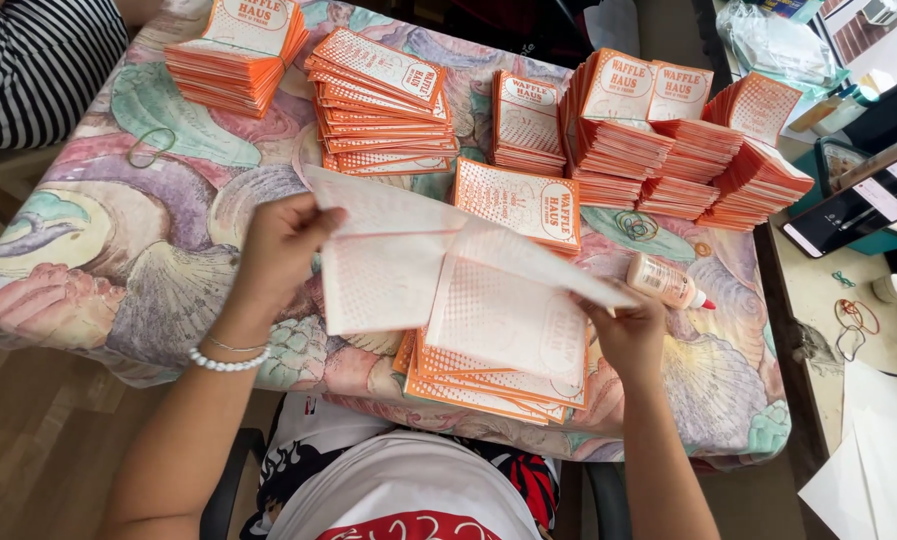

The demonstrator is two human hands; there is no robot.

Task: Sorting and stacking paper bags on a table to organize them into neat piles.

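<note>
Both hands hold one printed sheet above the pile, mid-fold.

I see my left hand pinching the sheet at its far-left edge and my right hand gripping its right corner, each grip closed on paper. Just under the right grip lies a pile of finished orange pieces; the glue bottle rests just beyond that grip on the counter. I judge gluing comes next, which would free the right hand.
</note>
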